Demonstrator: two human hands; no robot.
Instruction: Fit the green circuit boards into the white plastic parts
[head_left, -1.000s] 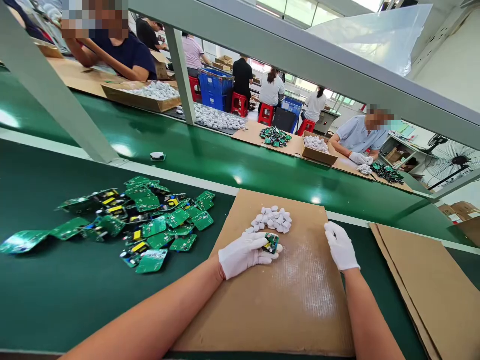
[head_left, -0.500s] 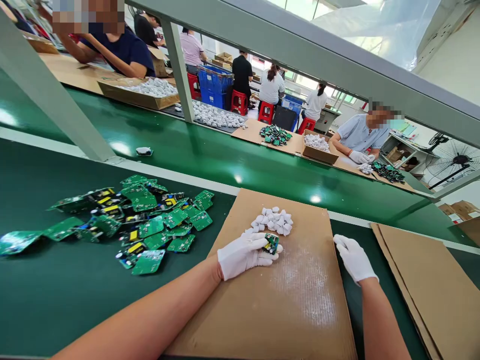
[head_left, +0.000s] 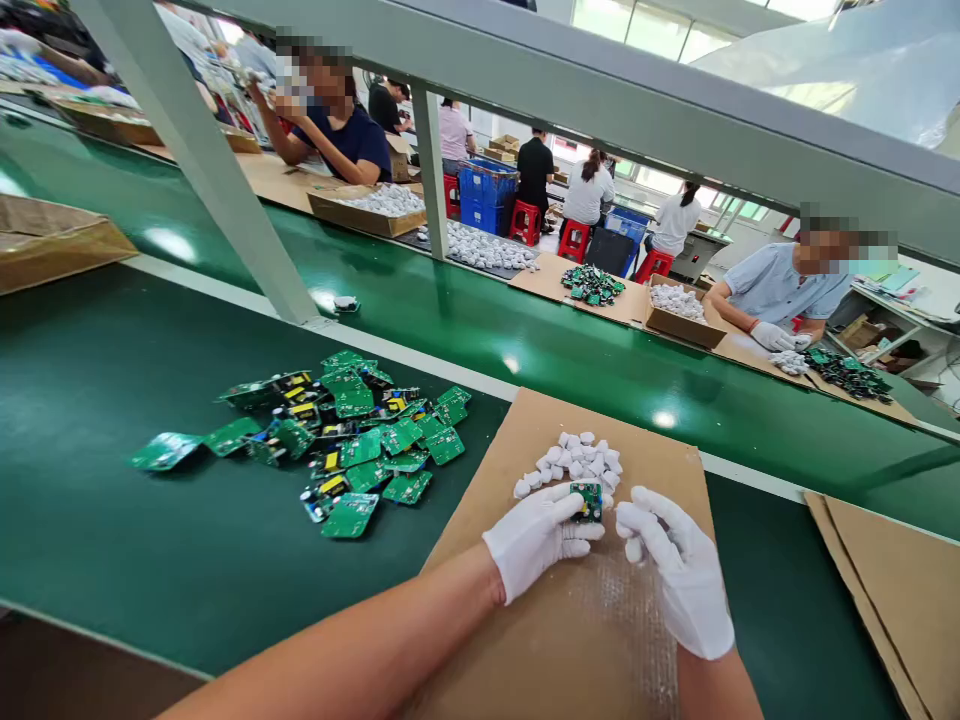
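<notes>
Green rectangular circuit board (head_left: 586, 502), pinched by white-gloved left hand (head_left: 541, 535) above brown cardboard sheet (head_left: 562, 650), nearer far edge. White-gloved right hand (head_left: 679, 575), curled, contents unclear, has come in from right edge; board within its reach.

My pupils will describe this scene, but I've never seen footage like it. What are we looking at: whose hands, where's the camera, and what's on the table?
There is no machine here: these are a person's own hands in white gloves. Every picture comes from one camera worn on that person's head, looking forward and down.

The left hand holds a small green circuit board. The right hand is beside it, fingers curled; whether it holds anything is hard to tell.

Beneath them lies a cardboard sheet bearing a heap of small white pieces. To its left, a pile of circuit boards lies on the dark green table. Co-workers sit beyond.
</notes>
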